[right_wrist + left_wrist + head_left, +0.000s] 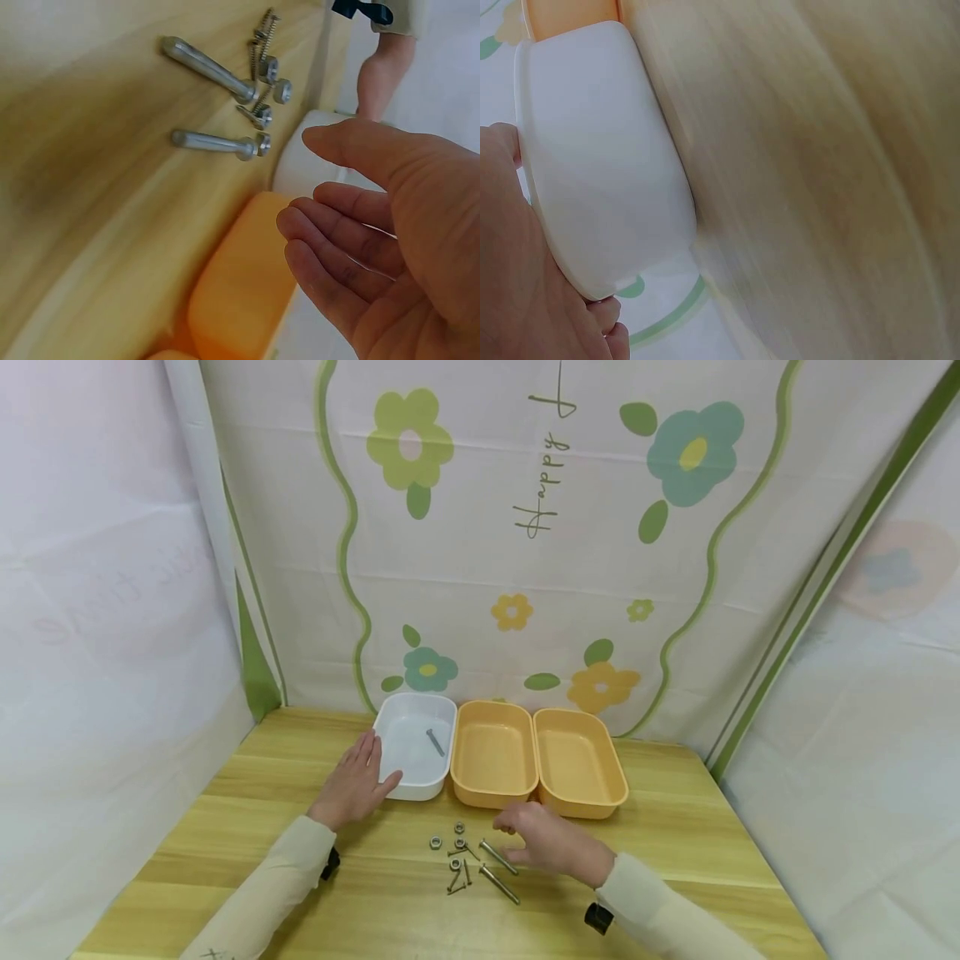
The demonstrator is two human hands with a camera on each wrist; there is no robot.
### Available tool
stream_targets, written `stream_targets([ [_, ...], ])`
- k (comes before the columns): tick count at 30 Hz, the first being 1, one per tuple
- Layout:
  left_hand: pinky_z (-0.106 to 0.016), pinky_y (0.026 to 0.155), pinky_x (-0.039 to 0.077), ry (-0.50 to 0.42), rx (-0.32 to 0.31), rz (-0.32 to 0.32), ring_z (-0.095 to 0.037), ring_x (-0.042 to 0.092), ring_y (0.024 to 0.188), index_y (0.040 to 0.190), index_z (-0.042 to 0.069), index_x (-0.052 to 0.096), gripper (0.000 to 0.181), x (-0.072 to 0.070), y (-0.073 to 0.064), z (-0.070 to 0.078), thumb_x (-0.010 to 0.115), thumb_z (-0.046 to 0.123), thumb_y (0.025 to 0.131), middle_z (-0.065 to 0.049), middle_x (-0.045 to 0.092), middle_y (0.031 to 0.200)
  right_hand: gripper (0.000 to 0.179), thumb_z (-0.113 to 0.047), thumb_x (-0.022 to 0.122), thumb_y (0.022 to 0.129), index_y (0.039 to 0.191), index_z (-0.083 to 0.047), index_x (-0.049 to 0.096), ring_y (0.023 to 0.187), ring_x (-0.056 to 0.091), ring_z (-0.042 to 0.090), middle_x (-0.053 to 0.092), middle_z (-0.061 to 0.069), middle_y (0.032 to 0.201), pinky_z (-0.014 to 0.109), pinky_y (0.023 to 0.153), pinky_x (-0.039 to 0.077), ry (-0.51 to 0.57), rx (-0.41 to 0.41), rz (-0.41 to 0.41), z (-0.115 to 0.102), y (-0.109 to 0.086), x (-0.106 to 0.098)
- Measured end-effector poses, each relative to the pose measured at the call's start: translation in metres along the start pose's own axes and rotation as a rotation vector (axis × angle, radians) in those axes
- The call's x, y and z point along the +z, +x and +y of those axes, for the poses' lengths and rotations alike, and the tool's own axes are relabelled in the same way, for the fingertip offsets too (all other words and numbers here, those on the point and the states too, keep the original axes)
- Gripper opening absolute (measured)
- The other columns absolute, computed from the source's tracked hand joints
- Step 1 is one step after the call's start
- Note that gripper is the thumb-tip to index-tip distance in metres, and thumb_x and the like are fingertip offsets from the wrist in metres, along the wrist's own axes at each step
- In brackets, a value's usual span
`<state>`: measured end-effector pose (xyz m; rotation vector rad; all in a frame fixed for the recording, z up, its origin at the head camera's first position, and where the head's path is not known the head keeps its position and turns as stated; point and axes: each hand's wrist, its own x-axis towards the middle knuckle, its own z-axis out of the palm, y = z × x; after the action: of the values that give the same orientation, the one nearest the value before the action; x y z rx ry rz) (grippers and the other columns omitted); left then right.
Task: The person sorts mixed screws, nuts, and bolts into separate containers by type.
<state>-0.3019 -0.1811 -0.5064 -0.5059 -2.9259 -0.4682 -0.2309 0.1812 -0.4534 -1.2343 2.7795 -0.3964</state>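
My left hand (354, 783) rests on the near left corner of the white tray (607, 150), fingers along its left side and thumb over the front rim. Inside that tray lies a bolt (435, 742). My right hand (375, 232) hovers above the table with loosely bent fingers and nothing between them. Close to it are two larger bolts, the upper bolt (498, 857) by the thumb and the lower bolt (499, 885) nearer me. Left of these lie several hex nuts (436, 842) and several thin screws (468, 872) in a loose group.
A middle orange tray (495, 797) stands against the white one. To its right sits another orange tray (585, 808). All three line the back of the wooden table (390, 918), in front of a flower-printed cloth (480, 552). Cloth walls also rise on both sides.
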Motion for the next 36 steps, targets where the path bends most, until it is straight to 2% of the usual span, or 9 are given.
stream_targets([
  [5,-0.064,0.130,0.021,-0.007,-0.006,-0.010,-0.050,0.014,0.161,0.159,-0.018,0.020,0.090,-0.001,0.000,0.001,0.041,0.054,0.110,-0.034,0.013,0.172,0.032,-0.013,0.081,0.090,0.120,-0.003,0.074,0.101,0.072,0.014,0.077,0.009,0.115,0.023,0.088,0.061,0.024,0.008,0.008,0.006,-0.005,0.018],
  [11,-0.063,0.130,0.021,-0.005,-0.009,-0.011,-0.050,0.013,0.161,0.159,-0.018,0.019,0.090,-0.001,0.001,0.000,0.040,0.054,0.110,-0.034,0.013,0.172,0.030,-0.013,0.083,0.088,0.114,-0.001,0.075,0.094,0.072,0.013,0.078,0.007,0.107,0.022,0.084,0.060,0.018,-0.036,0.037,0.013,-0.008,0.034],
  [16,-0.063,0.131,0.020,-0.004,-0.010,-0.013,-0.050,0.013,0.162,0.159,-0.018,0.019,0.090,0.000,0.000,-0.001,0.041,0.053,0.110,-0.034,0.012,0.172,0.024,-0.014,0.085,0.088,0.108,-0.005,0.076,0.088,0.066,0.007,0.076,0.002,0.099,0.016,0.079,0.057,0.060,-0.007,0.040,0.018,-0.009,0.044],
  [23,-0.064,0.130,0.021,-0.011,-0.008,-0.010,-0.051,0.014,0.161,0.158,-0.019,0.020,0.089,-0.001,0.000,0.001,0.041,0.052,0.110,-0.035,0.013,0.171,0.015,-0.009,0.083,0.087,0.102,-0.007,0.077,0.083,0.063,0.003,0.075,-0.001,0.093,0.015,0.075,0.055,0.088,-0.003,0.045,0.023,-0.006,0.048],
  [27,-0.063,0.130,0.021,-0.010,-0.008,-0.019,-0.050,0.013,0.161,0.159,-0.019,0.020,0.089,-0.003,-0.001,0.002,0.042,0.052,0.110,-0.035,0.013,0.171,0.009,-0.003,0.079,0.087,0.095,-0.007,0.076,0.073,0.057,-0.001,0.071,-0.002,0.083,0.013,0.066,0.051,0.117,0.016,0.046,0.025,-0.003,0.047],
  [31,-0.063,0.130,0.022,-0.006,-0.008,-0.026,-0.050,0.014,0.161,0.159,-0.019,0.020,0.089,-0.004,-0.001,0.004,0.042,0.053,0.110,-0.035,0.013,0.171,0.010,0.000,0.076,0.083,0.088,-0.008,0.073,0.065,0.052,-0.005,0.065,-0.006,0.074,0.012,0.059,0.047,0.140,0.052,0.051,0.026,-0.001,0.048],
  [36,-0.063,0.130,0.021,-0.009,-0.012,-0.029,-0.050,0.013,0.162,0.159,-0.018,0.019,0.090,-0.003,-0.001,0.003,0.041,0.054,0.110,-0.034,0.011,0.172,0.015,-0.002,0.079,0.076,0.085,-0.012,0.071,0.064,0.050,-0.006,0.063,-0.010,0.073,0.013,0.058,0.046,0.112,0.062,0.055,0.029,0.000,0.047],
])
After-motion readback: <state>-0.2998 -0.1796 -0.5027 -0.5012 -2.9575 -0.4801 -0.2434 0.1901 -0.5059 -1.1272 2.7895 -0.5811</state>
